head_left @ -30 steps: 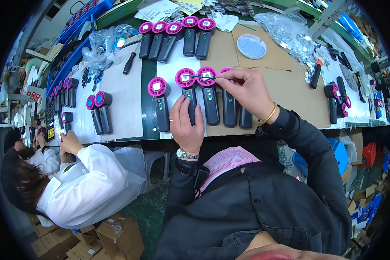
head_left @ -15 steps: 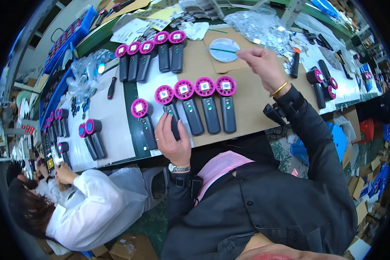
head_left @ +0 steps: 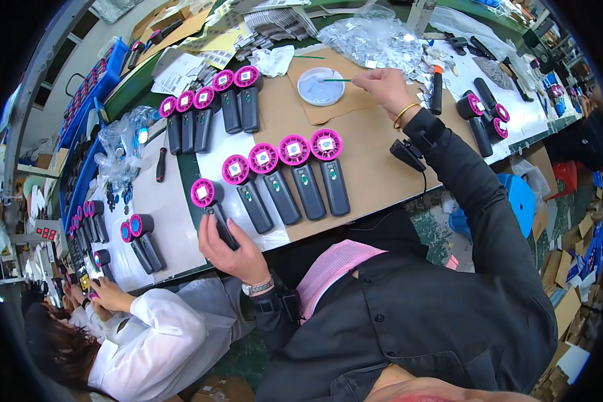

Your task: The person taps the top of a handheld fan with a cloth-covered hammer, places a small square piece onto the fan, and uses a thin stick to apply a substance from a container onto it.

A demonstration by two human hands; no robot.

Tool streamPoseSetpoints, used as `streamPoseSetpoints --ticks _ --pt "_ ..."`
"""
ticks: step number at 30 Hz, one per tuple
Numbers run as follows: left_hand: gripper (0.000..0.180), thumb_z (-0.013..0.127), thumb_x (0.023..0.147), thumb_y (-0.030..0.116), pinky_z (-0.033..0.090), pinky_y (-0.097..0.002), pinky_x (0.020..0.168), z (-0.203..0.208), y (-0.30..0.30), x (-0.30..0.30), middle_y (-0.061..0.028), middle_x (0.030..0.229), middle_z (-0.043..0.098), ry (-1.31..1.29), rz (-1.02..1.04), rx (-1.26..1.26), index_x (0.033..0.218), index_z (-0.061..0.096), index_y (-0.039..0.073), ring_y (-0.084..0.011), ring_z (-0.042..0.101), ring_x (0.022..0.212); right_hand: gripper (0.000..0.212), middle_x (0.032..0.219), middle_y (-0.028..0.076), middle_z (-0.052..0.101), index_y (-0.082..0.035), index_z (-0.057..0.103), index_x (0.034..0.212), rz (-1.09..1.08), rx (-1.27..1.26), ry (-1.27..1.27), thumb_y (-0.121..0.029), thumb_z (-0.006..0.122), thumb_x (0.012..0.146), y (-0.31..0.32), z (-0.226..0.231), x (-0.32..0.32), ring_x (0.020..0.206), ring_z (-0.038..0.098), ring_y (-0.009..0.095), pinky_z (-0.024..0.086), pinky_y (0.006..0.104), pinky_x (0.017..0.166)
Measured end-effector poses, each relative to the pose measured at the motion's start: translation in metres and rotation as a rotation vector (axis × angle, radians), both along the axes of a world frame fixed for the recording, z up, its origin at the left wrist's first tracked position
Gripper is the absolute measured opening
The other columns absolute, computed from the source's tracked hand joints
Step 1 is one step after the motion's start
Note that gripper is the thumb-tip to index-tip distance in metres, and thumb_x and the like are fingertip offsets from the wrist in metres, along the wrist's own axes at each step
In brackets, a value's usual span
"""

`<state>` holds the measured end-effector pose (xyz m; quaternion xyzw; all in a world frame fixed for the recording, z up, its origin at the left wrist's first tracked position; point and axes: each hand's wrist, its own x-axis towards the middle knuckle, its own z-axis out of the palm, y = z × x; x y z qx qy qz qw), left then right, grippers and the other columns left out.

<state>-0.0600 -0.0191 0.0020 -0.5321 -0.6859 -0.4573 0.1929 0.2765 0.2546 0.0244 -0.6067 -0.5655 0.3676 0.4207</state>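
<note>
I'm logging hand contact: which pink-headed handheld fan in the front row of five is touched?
The leftmost fan, set apart from the other four; only it has the left hand on it.

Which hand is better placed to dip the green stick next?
Probably the right hand: it holds the green stick, whose far end is over or in the round white dish. The left hand is at a pink-headed handheld fan, away from the dish.

Bright, even light; glare on the plastic bag (head_left: pixel 117 155) at left; the table (head_left: pixel 392 164) bends toward a black, blurry rim.
</note>
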Motion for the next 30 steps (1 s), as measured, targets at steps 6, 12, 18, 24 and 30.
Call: streamPoseSetpoints --ticks 6,12,18,24,30 --pt "0.033 0.071 0.101 0.001 0.05 -0.0503 0.109 -0.007 0.004 -0.004 -0.0211 0.137 0.067 -0.043 0.015 -0.014 0.132 0.067 -0.006 -0.0392 0.065 0.126 0.025 0.09 0.004 0.078 0.005 0.084 0.102 0.046 -0.009 -0.022 -0.017 0.086 0.092 0.009 -0.009 -0.002 0.078 0.066 0.01 0.052 0.0272 0.07" --pt "0.031 0.069 0.103 0.002 0.05 -0.0502 0.109 -0.012 0.005 -0.006 -0.0219 0.137 0.067 -0.077 0.031 -0.03 0.133 0.066 -0.007 -0.0399 0.064 0.127 0.021 0.086 0.002 0.076 0.002 0.084 0.099 0.081 -0.089 0.064 -0.018 0.086 0.093 0.008 -0.007 -0.007 0.074 0.062 0.008 0.049 0.0261 0.066" --pt "0.03 0.068 0.104 0.001 0.05 -0.0498 0.109 -0.015 0.005 -0.007 -0.0221 0.136 0.066 -0.09 0.039 -0.03 0.133 0.066 -0.008 -0.0403 0.065 0.127 0.016 0.073 -0.005 0.061 -0.001 0.08 0.098 0.097 -0.296 0.276 -0.017 0.085 0.095 -0.004 0.017 -0.004 0.063 0.048 0.005 0.036 0.0242 0.054" --pt "0.029 0.068 0.104 0.0 0.051 -0.0492 0.109 -0.02 0.002 -0.008 -0.0221 0.135 0.067 -0.108 0.041 -0.012 0.132 0.065 -0.008 -0.04 0.066 0.125 0.019 0.07 -0.008 0.047 -0.009 0.067 0.085 0.138 -0.373 0.582 -0.014 0.081 0.097 -0.023 0.049 -0.001 0.058 0.037 0.003 0.024 0.025 0.051" --pt "0.031 0.068 0.103 -0.001 0.051 -0.0463 0.107 -0.022 0.002 -0.006 -0.0208 0.131 0.07 -0.208 0.014 0.048 0.133 0.066 -0.007 -0.0379 0.067 0.121 0.024 0.071 -0.008 0.045 -0.011 0.063 0.083 0.128 -0.338 0.557 -0.014 0.08 0.099 -0.025 0.037 0.022 0.058 0.034 0.003 0.024 0.025 0.05"
